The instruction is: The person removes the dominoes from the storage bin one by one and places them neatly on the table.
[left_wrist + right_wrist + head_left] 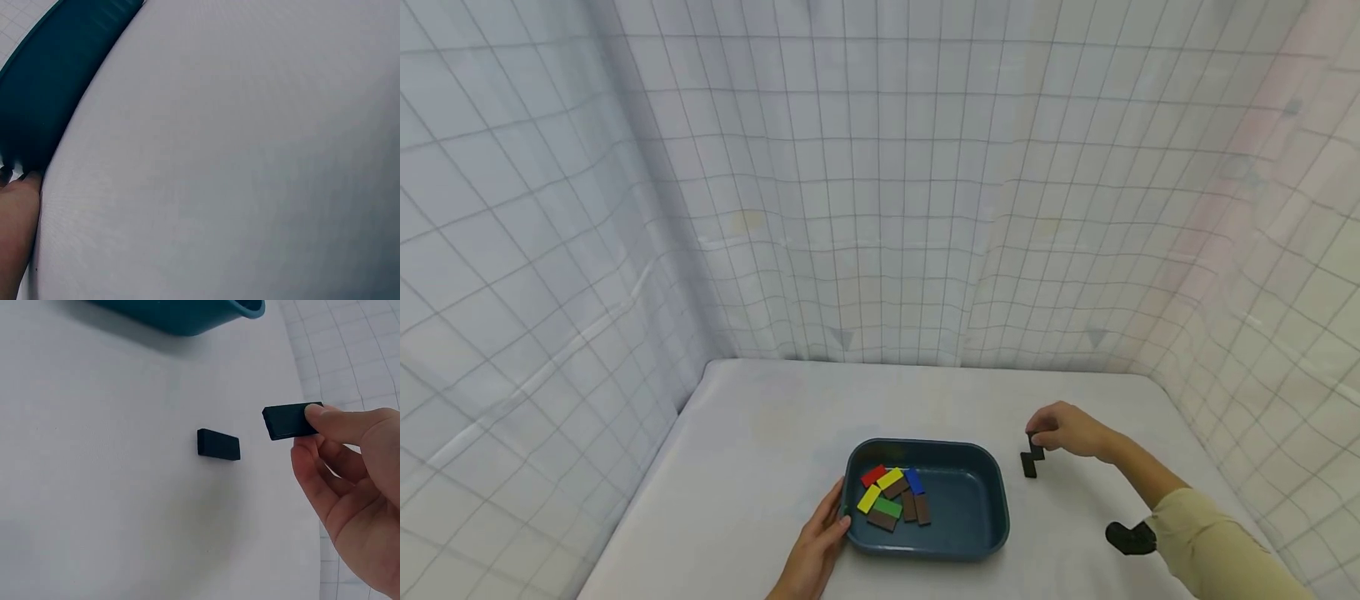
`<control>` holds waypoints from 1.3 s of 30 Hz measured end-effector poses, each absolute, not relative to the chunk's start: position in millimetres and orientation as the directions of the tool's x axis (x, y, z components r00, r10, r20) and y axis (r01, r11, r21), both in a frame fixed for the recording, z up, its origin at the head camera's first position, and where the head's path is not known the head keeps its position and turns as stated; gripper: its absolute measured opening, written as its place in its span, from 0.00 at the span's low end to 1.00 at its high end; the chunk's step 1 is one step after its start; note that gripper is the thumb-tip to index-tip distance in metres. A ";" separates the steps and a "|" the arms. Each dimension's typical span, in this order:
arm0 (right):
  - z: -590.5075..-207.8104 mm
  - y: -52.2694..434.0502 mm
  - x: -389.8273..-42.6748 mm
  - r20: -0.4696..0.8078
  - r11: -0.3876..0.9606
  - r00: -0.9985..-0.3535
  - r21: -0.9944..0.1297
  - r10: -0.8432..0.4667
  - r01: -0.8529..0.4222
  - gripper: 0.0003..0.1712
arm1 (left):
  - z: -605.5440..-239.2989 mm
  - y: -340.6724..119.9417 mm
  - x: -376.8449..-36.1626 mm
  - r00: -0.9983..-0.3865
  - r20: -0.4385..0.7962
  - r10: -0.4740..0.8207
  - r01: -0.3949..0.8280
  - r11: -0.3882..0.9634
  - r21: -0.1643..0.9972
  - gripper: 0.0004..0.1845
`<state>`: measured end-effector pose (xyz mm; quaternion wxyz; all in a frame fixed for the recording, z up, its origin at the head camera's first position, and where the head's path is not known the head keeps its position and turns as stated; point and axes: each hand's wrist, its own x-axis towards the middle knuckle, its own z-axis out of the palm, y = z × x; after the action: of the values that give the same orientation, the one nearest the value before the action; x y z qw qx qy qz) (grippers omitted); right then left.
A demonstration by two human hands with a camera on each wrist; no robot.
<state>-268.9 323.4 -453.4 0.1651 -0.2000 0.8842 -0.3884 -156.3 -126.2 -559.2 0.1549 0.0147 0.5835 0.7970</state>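
My right hand [1071, 429] pinches a small black rectangular block [287, 420] between thumb and fingers, toward the right side of the table. Just below it in the right wrist view, a second black block [219, 445] lies flat on the white surface. My left hand [820, 542] rests against the left end of a dark teal tray [955, 554], thumb at the rim and fingers along the outer wall. Inside the tray's left half lie several blocks: brown [882, 520], yellow [868, 499], a red one [873, 476], a blue one [914, 481] and a green one [888, 507].
A white cloth covers the table [737, 467]. Grid-patterned white curtains [910, 208] enclose it at the back and both sides. Beside the right sleeve [1217, 542] shows a black rounded object [1129, 538], partly hidden by the cuff.
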 end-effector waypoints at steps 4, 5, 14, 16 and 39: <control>-458.2 340.3 -268.3 -0.168 0.607 -0.867 -0.774 -0.469 -0.178 0.16 | -557.0 -124.5 -159.2 -0.950 -0.160 0.267 -0.230 -0.256 0.939 0.38; -459.9 344.7 -268.8 -0.171 0.606 -0.866 -0.776 -0.470 -0.176 0.16 | -556.6 -124.0 -160.0 -0.950 -0.159 0.269 -0.229 -0.255 0.939 0.38; -474.5 361.7 -269.7 -0.201 0.583 -0.885 -0.807 -0.419 -0.093 0.17 | -554.7 -123.5 -163.5 -0.956 -0.133 0.263 -0.203 -0.261 0.944 0.37; -477.4 363.0 -267.6 -0.216 0.584 -0.892 -0.809 -0.397 -0.064 0.16 | -554.5 -124.1 -162.9 -0.955 -0.134 0.265 -0.204 -0.260 0.944 0.37; -510.5 353.6 -265.5 -0.204 0.709 -0.925 -0.699 -0.321 -0.092 0.09 | -549.5 -126.2 -154.6 -0.975 -0.135 0.177 -0.162 -0.151 0.975 0.35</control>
<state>-265.5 353.6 -510.5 0.1572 -0.1134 0.9110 -0.3640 -154.6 -126.2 -549.5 0.1118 0.0059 0.6419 0.7586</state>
